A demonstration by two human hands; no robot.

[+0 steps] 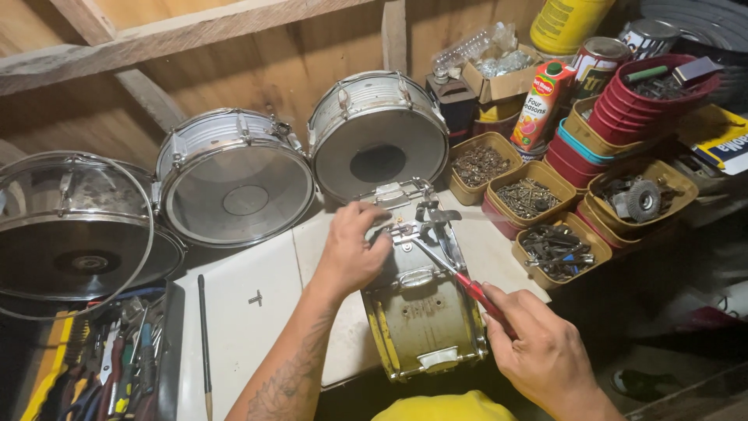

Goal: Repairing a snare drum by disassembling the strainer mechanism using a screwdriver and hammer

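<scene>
head view, looking down on a white bench (pixel 241 327) in a wood-walled corner. a snare drum (pixel 421 312) with a worn yellowish shell lies on its side at the near bench edge, chrome hoop and strainer hardware (pixel 417 218) toward the far end. left hand (pixel 351 249) rests on the upper left of the drum, its grip closed on the small metal fittings there. right hand (pixel 541 351) has its grip closed around a red-handled screwdriver (pixel 467 284), the shaft angled up and left with the tip at the strainer hardware. three more drums lean against the wall behind: a silver snare drum (pixel 378 132) just behind the work, another silver drum (pixel 234 175) to its left, and a clear-headed drum (pixel 74 226) at far left. a thin dark rod (pixel 204 343) lies on the bench, a small metal part (pixel 255 297) near it. an open tool tray (pixel 109 359) sits lower left. right of the drum, brown tubs of screws (pixel 530 195) and metal parts (pixel 557 249), stacked red bowls (pixel 647 97), a juice carton (pixel 541 105).
</scene>
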